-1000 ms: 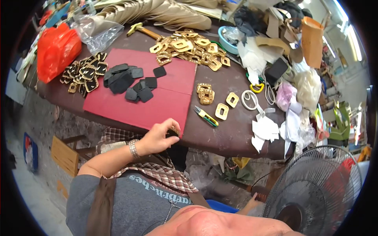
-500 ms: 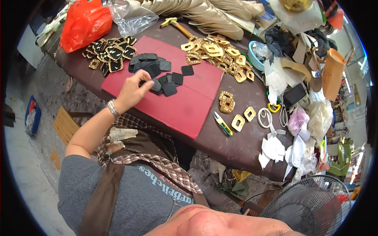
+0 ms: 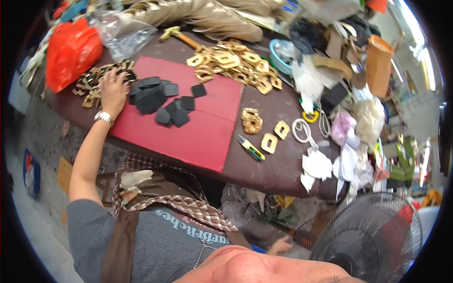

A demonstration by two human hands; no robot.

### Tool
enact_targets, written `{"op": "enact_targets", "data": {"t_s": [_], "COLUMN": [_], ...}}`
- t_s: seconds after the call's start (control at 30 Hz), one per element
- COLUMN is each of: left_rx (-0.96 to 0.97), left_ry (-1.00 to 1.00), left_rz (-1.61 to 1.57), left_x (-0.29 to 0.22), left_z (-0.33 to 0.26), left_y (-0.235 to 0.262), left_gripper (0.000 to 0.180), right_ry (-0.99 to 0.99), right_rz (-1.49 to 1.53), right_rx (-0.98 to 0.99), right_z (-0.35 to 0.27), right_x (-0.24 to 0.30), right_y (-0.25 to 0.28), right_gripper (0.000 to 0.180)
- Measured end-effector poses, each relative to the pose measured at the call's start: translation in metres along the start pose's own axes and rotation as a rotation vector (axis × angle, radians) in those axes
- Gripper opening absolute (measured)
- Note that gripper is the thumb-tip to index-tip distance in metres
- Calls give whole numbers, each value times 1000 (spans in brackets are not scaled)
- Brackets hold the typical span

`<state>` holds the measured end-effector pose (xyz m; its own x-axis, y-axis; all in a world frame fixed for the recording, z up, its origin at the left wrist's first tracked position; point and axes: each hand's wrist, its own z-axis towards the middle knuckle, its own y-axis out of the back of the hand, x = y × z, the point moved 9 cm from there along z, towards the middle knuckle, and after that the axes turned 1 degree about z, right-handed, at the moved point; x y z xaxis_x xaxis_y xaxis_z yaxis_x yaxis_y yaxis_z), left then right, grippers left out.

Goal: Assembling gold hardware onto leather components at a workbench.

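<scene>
My left hand rests on a pile of black pieces with gold frames at the left of the table. Its fingers are stretched and spread over the pieces, which they partly hide. Beside that hand, flat black rounded-square pads lie heaped on a red board. Low in the view, next to the fan, my right hand hangs below the table's level. It is small and blurred, so I cannot tell how its fingers are. Gold rectangular frames form a large heap beyond the board.
A hammer lies at the back. Yellow-green thread snips and two loose gold frames are right of the board. A red plastic bag stands far left, a blue bowl behind, and a fan at lower right.
My left hand has moved left, from above the black pads to the pile of gold-framed black pieces, and its fingers have spread. My right hand shows more beside the fan. The view has shifted.
</scene>
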<state>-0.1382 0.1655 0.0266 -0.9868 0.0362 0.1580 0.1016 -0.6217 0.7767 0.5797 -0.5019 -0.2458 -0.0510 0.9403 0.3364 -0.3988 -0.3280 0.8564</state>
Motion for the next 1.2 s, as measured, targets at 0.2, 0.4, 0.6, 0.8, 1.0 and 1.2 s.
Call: {"op": "enact_targets", "data": {"t_s": [0.2, 0.4, 0.6, 0.8, 1.0, 1.2], "left_rx": [101, 254, 315, 237, 226, 348], "left_ry": [-286, -141, -100, -185, -507, -637], "left_rz": [-197, -490, -709, -907, -916, -666], "left_x": [-59, -76, -86, -126, -221, -247], "left_z": [-12, -30, -35, 9, 37, 36], "left_y": [23, 7, 22, 64, 60, 17], "left_gripper": [44, 44, 41, 33, 27, 29], "right_ry": [98, 624, 830, 1116, 1081, 1090], "right_rz": [406, 588, 1145, 1034, 750, 794], "right_rx": [303, 461, 423, 460, 491, 493], "right_z": [-124, -176, -177, -206, -210, -205], "right_x": [118, 257, 403, 554, 566, 563], "right_y": [42, 79, 160, 193, 169, 166], "right_gripper": [56, 53, 35, 19, 27, 25]}}
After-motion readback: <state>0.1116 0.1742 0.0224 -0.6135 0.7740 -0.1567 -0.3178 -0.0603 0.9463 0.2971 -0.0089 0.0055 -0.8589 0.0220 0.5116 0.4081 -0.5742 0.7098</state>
